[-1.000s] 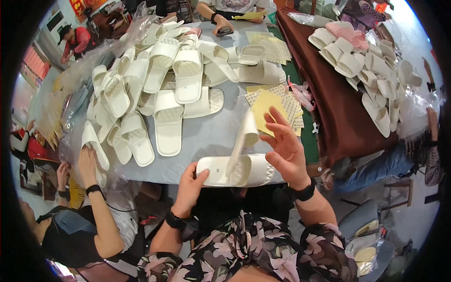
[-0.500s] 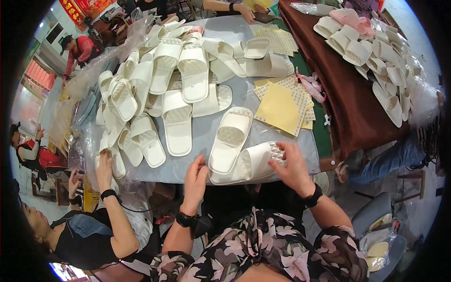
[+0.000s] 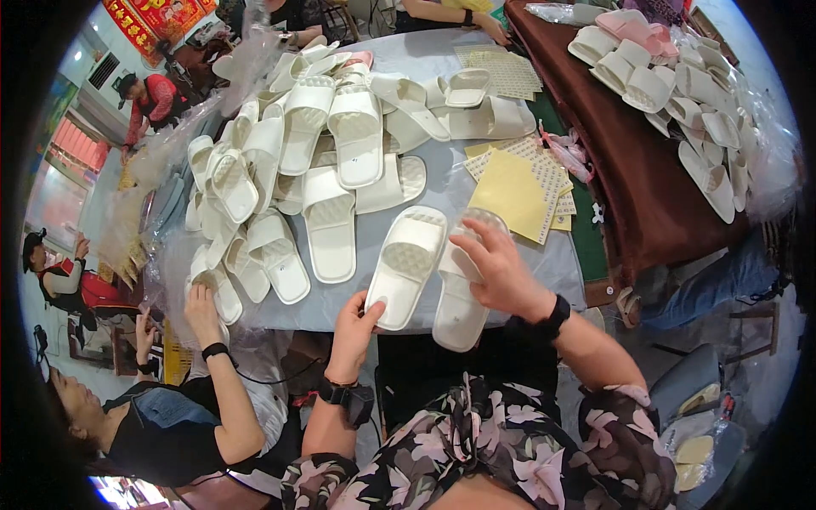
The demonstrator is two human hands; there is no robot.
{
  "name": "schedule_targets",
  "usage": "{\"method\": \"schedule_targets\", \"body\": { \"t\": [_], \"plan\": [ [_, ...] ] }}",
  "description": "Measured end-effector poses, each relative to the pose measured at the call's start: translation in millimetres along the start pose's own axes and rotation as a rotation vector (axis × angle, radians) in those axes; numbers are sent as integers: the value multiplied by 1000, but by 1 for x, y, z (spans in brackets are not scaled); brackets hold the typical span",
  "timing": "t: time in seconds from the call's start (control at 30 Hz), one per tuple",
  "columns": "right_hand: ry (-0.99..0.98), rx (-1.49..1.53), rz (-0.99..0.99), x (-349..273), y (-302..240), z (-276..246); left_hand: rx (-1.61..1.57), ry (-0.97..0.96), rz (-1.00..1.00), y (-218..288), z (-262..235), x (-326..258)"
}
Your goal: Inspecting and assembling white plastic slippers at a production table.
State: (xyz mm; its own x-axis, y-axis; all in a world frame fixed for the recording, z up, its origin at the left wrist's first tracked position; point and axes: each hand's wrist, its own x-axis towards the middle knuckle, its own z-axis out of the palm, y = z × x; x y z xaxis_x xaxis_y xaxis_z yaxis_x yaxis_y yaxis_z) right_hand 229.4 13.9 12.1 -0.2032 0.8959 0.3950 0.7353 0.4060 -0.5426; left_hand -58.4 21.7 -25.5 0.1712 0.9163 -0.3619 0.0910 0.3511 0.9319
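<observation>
Two white slide slippers lie side by side at the table's front edge. My left hand (image 3: 353, 330) pinches the heel edge of the left slipper (image 3: 399, 293), thumb on top and fingers beneath. My right hand (image 3: 507, 274) is over the strap of the right slipper (image 3: 459, 319), its fingers bent around that part and hiding much of it. The right slipper's heel sticks out past the table edge. Beyond them, a large heap of white slippers (image 3: 330, 229) covers the left and far table.
Yellow and printed sticker sheets (image 3: 510, 194) lie at the right of the grey-covered table (image 3: 382, 47). A brown-covered table (image 3: 586, 127) bears more white and pink slippers. A co-worker's hand (image 3: 202, 314) touches a slipper at the left. A chair (image 3: 680, 395) stands at lower right.
The right slipper has turned from lying crosswise to pointing away, with my right hand on it. My left hand has moved onto the left slipper's heel. The two slippers no longer overlap.
</observation>
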Motion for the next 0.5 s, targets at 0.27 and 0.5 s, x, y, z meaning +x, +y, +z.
{"method": "schedule_targets", "body": {
  "t": [0.27, 0.5],
  "plan": [
    [-31, -117, -27, 43, 27, 9, 45, 54, 11, -14, 22, -24],
    [-41, -169, 117, 20, 46, 21, 485, 89, 266, -8, 37, -21]
  ]
}}
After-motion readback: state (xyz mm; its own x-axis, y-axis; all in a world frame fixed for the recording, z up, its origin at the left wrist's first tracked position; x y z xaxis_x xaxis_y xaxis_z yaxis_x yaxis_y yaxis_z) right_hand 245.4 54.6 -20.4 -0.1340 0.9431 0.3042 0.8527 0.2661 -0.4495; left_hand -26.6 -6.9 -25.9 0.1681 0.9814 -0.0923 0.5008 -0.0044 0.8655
